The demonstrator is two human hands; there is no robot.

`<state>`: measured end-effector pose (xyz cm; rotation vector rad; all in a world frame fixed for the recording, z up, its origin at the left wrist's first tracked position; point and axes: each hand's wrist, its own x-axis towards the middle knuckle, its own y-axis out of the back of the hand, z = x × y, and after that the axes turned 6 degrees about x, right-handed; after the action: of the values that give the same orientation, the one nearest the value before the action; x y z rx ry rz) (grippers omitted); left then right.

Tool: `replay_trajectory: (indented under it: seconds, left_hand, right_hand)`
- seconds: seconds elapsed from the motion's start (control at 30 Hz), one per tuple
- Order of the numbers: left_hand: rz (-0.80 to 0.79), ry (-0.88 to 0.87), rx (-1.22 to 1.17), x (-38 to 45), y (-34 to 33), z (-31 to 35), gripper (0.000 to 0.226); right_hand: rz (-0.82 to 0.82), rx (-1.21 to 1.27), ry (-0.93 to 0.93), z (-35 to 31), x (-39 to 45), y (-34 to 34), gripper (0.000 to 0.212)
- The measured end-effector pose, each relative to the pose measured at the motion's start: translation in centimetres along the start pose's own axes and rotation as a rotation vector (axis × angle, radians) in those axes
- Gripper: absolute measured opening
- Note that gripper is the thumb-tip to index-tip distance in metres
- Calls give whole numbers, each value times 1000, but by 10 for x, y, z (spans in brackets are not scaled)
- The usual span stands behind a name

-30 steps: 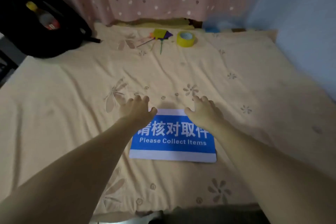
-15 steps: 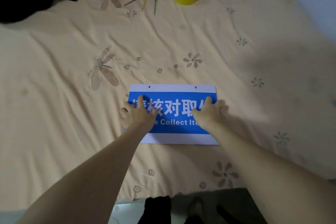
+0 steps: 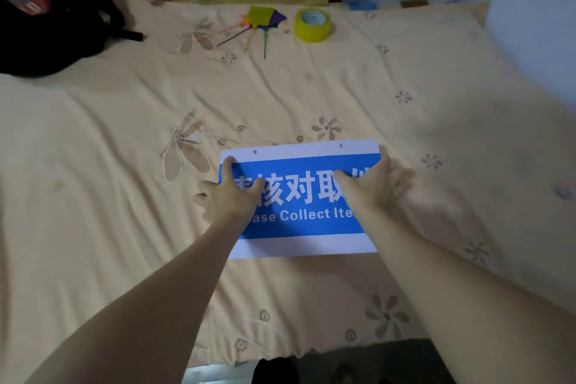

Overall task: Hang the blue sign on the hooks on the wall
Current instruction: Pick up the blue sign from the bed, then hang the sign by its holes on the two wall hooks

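Fingers (image 3: pixel 232 165) of our left hand (image 3: pixel 230 196) lie spread on the left end of the blue sign (image 3: pixel 300 196), thumb over its face and the rest off its side edge; fingers of our right hand (image 3: pixel 378 185) do the same at the right end. Whether either set has closed under the edge we cannot tell. Item: blue sign, flat on the bed (image 3: pixel 311 97), spanning the gap between both sets of fingers, two hanging holes (image 3: pixel 255 152) in the white strip just beyond the fingertips. Item: yellow tape roll (image 3: pixel 312 25) and coloured sticks (image 3: pixel 261 25), well beyond the fingers. Item: black bag (image 3: pixel 56 25), far left. Hooks: not in view. Step, as we judge: gripping the sign for lifting. Next: curl fingers beneath both ends, raise it level, find the hooks.
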<state>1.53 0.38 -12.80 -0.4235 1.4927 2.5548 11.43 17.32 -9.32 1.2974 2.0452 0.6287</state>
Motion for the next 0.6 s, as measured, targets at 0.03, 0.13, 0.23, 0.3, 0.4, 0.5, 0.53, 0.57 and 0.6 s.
replay_trajectory:
  seconds: [0.03,0.13,0.23,0.3,0.4,0.5,0.53,0.57,0.6]
  left_hand:
    - [15,-15,-20,0,6,5,65]
    - [85,-121,-53,-6,30,24,66]
    - [157,-216,21,-19,58,49,70]
    - [184,-271,30,-28,73,71,72]
    - [178,-383,-64,-50,87,114,75]
    - [177,-515,-124,-92,98,169,76]
    - [154,-561,-157,-107,99,189,75]
    - [142,-608,-182,-125,100,208,75]
    - [144,-649,-186,-144,100,228,76]
  right_hand:
    - [15,6,6,-5,-1,4,78]
    - [51,35,14,-22,-7,22,70]
    - [100,70,53,-40,-11,49,71]
    - [150,94,83,-50,-13,74,74]
    - [262,128,136,-60,-12,122,80]
    - [392,165,166,-62,-7,187,87]
    - [439,183,176,-60,-6,213,88]
    - [489,194,188,-57,-5,239,88]
    - [537,199,197,-52,-5,265,88]
